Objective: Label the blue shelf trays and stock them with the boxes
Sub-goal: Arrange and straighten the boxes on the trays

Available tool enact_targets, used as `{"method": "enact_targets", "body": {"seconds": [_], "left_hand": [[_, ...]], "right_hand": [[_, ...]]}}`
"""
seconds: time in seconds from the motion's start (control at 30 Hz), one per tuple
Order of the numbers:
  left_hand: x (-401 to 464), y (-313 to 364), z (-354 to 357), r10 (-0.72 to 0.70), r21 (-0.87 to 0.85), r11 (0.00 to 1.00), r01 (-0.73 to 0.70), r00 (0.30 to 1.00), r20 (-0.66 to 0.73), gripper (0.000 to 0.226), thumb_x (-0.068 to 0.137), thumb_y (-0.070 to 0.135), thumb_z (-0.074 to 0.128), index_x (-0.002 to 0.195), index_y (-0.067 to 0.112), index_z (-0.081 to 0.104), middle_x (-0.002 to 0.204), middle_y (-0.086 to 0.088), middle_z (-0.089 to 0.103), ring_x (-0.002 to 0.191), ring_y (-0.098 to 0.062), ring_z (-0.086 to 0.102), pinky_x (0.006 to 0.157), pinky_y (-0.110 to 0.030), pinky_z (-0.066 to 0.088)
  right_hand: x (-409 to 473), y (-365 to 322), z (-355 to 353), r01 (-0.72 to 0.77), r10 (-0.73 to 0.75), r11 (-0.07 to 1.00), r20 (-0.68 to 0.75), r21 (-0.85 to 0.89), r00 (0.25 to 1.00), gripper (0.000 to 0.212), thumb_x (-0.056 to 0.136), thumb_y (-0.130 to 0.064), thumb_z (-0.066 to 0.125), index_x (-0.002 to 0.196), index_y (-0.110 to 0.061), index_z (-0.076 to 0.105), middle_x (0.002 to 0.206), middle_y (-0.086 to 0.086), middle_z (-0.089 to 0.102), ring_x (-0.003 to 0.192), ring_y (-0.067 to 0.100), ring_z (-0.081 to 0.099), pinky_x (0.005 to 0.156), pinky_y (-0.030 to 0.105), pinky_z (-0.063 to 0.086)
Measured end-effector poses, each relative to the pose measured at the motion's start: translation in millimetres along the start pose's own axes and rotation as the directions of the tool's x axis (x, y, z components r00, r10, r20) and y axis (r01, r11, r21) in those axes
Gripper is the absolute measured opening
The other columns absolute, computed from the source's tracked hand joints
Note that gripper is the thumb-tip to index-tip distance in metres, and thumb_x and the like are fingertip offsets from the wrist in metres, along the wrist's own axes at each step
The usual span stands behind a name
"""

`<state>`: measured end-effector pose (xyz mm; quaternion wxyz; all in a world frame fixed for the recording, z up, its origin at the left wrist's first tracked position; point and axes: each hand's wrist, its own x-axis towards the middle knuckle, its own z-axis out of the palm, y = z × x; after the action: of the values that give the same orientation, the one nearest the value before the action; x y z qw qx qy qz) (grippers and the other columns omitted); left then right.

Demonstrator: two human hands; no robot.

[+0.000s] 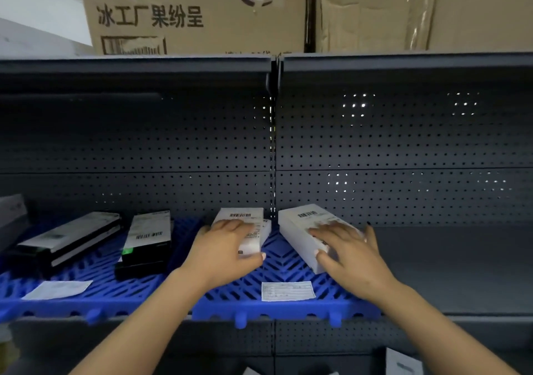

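In the lower middle of the frame, two blue slatted trays sit side by side on a dark shelf with a perforated back panel [403, 149]. The right-hand tray [288, 268] carries two white boxes. The left hand [227, 247] lies over the left white box [245, 227], fingers curved across its top and thumb at its near end. The right hand [346, 247] grips the right white box [305, 230], which sits at an angle, fingers spread over its top and thumb against its near corner. A white label [287, 290] is stuck near that tray's front edge. At lower left, the other tray [95, 273] holds two black boxes [150, 239] and its own label [57, 289]. Cardboard cartons [196, 11] fill the top of the frame.
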<state>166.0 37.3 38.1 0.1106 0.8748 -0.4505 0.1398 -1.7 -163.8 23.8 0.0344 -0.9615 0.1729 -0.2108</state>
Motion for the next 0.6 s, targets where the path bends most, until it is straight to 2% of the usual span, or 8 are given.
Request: {"method": "enact_targets", "body": {"seconds": [0.1,0.2,0.27,0.33,0.43,0.6], "left_hand": [[-2,0,-1,0.018,0.016,1.000,-0.018,1.000,0.003,0.083,0.071,0.077,0.024,0.143,0.036,0.031,0.148,0.014,0.034,0.136,-0.012,0.029,0.112,-0.042,0.019],[-7,5,-3,0.056,0.056,0.997,-0.054,0.998,-0.027,0.086,0.072,0.079,0.020,0.144,0.033,0.029,0.149,0.011,0.032,0.136,-0.013,0.027,0.113,-0.046,0.015],[-10,15,-8,0.129,0.075,0.990,-0.120,0.985,-0.114,0.086,0.073,0.077,0.019,0.143,0.029,0.032,0.147,0.008,0.036,0.135,-0.015,0.031,0.111,-0.045,0.021],[-13,31,-13,0.206,0.026,0.978,-0.205,0.958,-0.199,0.080,0.077,0.071,0.027,0.140,0.025,0.040,0.143,0.004,0.044,0.131,-0.019,0.040,0.107,-0.043,0.030],[-13,64,-16,0.325,-0.020,0.941,-0.338,0.917,-0.230,0.071,0.080,0.067,0.034,0.136,0.023,0.045,0.135,0.006,0.051,0.124,-0.018,0.046,0.103,-0.041,0.037],[-8,138,-19,0.469,-0.088,0.858,-0.507,0.841,-0.271,0.066,0.079,0.062,0.042,0.130,0.022,0.054,0.128,0.005,0.057,0.117,-0.016,0.052,0.096,-0.036,0.042]], "right_hand": [[-2,-6,1,-0.007,0.007,1.000,-0.016,-0.029,1.000,0.070,0.073,-0.065,0.010,0.137,-0.047,0.031,0.148,-0.018,0.031,0.142,0.012,0.012,0.111,0.060,-0.006],[-7,-10,0,-0.019,0.017,0.999,-0.045,-0.043,0.999,0.071,0.075,-0.070,0.010,0.141,-0.047,0.024,0.152,-0.015,0.024,0.144,0.017,0.004,0.110,0.058,-0.008],[-14,-10,-2,-0.021,0.019,1.000,-0.109,-0.014,0.994,0.068,0.079,-0.069,0.014,0.143,-0.046,0.021,0.155,-0.011,0.020,0.144,0.016,0.002,0.112,0.054,-0.006],[-27,-7,-7,-0.024,0.029,0.999,-0.168,0.035,0.985,0.064,0.084,-0.066,0.021,0.143,-0.044,0.023,0.155,-0.009,0.020,0.144,0.014,0.004,0.115,0.051,-0.001],[-55,4,-19,-0.049,0.060,0.997,-0.186,0.066,0.981,0.064,0.085,-0.066,0.022,0.144,-0.042,0.023,0.155,-0.010,0.018,0.144,0.011,0.002,0.117,0.046,0.004],[-113,52,-52,-0.155,0.156,0.988,-0.232,0.024,0.960,0.066,0.085,-0.067,0.023,0.147,-0.042,0.016,0.156,-0.013,0.012,0.144,0.008,0.000,0.117,0.037,0.002]]}}
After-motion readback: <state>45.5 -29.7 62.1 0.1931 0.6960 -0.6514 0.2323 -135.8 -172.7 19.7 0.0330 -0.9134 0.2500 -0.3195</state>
